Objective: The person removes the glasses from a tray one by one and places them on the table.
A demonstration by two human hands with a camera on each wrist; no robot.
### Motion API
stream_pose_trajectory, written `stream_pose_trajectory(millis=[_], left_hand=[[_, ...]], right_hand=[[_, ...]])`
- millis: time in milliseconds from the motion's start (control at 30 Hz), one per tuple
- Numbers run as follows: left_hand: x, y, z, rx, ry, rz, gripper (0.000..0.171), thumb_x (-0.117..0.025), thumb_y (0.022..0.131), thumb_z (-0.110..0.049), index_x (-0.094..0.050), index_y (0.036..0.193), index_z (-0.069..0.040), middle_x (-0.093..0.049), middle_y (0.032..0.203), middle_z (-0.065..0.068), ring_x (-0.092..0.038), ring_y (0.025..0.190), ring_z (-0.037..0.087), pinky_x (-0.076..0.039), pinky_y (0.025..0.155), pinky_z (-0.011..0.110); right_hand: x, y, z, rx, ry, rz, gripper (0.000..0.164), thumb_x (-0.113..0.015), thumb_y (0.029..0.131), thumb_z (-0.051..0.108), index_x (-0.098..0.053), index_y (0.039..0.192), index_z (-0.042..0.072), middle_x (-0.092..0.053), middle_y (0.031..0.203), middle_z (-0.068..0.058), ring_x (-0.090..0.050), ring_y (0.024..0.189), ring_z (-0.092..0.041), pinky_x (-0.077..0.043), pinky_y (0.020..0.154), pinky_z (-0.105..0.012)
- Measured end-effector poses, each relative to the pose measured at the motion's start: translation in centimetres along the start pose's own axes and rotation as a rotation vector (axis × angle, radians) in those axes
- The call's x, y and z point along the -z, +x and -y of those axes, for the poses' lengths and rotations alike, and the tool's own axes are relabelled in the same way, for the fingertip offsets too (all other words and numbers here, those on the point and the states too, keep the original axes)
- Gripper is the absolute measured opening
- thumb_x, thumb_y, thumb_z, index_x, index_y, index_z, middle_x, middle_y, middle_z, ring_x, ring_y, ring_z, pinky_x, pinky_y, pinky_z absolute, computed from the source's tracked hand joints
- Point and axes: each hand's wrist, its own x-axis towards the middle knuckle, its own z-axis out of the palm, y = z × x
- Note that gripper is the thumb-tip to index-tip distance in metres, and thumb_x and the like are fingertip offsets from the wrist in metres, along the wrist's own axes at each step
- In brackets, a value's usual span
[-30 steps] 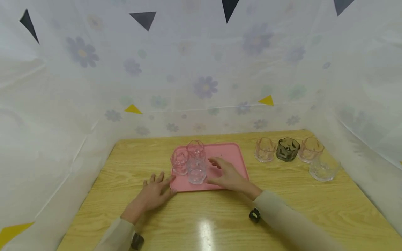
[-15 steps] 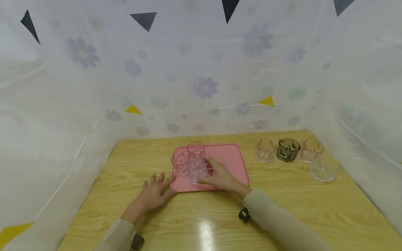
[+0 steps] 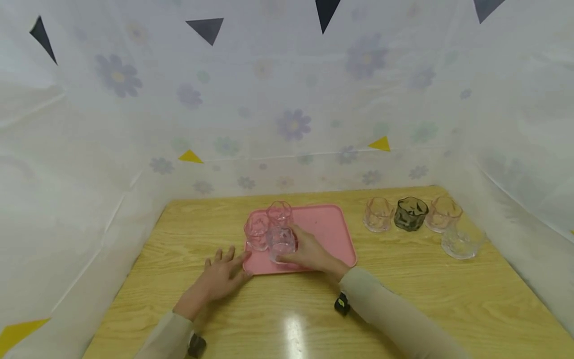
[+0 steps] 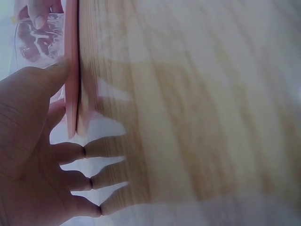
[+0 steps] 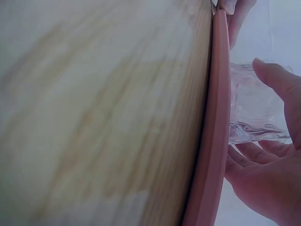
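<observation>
On the pink tray (image 3: pixel 327 229), my right hand (image 3: pixel 314 253) holds a clear glass (image 3: pixel 279 244), thumb on its near side and fingers round its right. In the right wrist view the thumb lies along one side of the clear glass (image 5: pixel 256 103), with the other fingers at the opposite side. Two pink glasses (image 3: pixel 256 234) touch or nearly touch it at the left and behind. My left hand (image 3: pixel 223 277) lies with spread, straight fingers at the tray's near left corner. The left wrist view has its thumb (image 4: pixel 59 70) against the tray rim (image 4: pixel 71 61).
To the right of the tray, two pale pink glasses (image 3: pixel 378 215) and a dark grey glass (image 3: pixel 410 214) stand in a row. A clear glass (image 3: pixel 461 244) is nearer the table's right edge. White flowered sheeting (image 3: pixel 287 99) surrounds the wooden table (image 3: pixel 278 319).
My right hand has moved left, from beside the clear glass to round it, and now grips it. My left hand stays at the tray corner.
</observation>
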Motion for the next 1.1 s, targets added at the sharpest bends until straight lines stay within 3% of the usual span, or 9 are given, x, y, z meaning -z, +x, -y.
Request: stream_pose_trajectory(millis=[500,700,833,1100], left_hand=[[0.0,0.0,-0.1,0.001,0.002,-0.001,0.065,-0.053,0.106,-0.057,-0.046,0.161,-0.023,-0.033,0.165,0.032,-0.022,0.149,0.069,-0.016,0.113,0.089],[0.0,0.0,-0.1,-0.005,0.000,0.005,0.065,-0.052,0.106,-0.056,-0.045,0.161,-0.023,-0.032,0.166,0.033,-0.022,0.149,0.069,-0.017,0.112,0.089],[-0.1,0.0,-0.2,-0.006,-0.006,-0.001,0.064,-0.053,0.106,-0.056,-0.046,0.161,-0.022,-0.033,0.165,0.033,-0.022,0.149,0.070,-0.017,0.112,0.089],[-0.1,-0.2,-0.2,-0.030,-0.027,-0.044,0.064,-0.057,0.104,-0.056,-0.050,0.158,-0.022,-0.037,0.162,0.036,-0.025,0.145,0.073,-0.017,0.109,0.092]], right_hand=[[0.2,0.3,0.1,-0.038,0.016,-0.007,0.101,-0.093,0.078,0.031,-0.039,0.161,0.008,-0.059,0.151,-0.013,-0.060,0.134,-0.030,-0.050,0.114,-0.051],[0.4,0.2,0.0,-0.028,0.008,-0.031,0.091,-0.093,0.078,0.029,-0.048,0.154,0.010,-0.065,0.140,-0.008,-0.063,0.125,-0.025,-0.054,0.108,-0.048],[1.3,-0.3,0.2,-0.045,0.003,-0.078,0.084,-0.094,0.077,0.030,-0.053,0.148,0.011,-0.067,0.134,-0.005,-0.064,0.121,-0.024,-0.054,0.106,-0.049],[4.4,-2.0,-0.2,-0.065,-0.064,-0.144,0.087,-0.092,0.078,0.033,-0.051,0.152,0.010,-0.063,0.145,-0.011,-0.062,0.129,-0.031,-0.054,0.107,-0.052]])
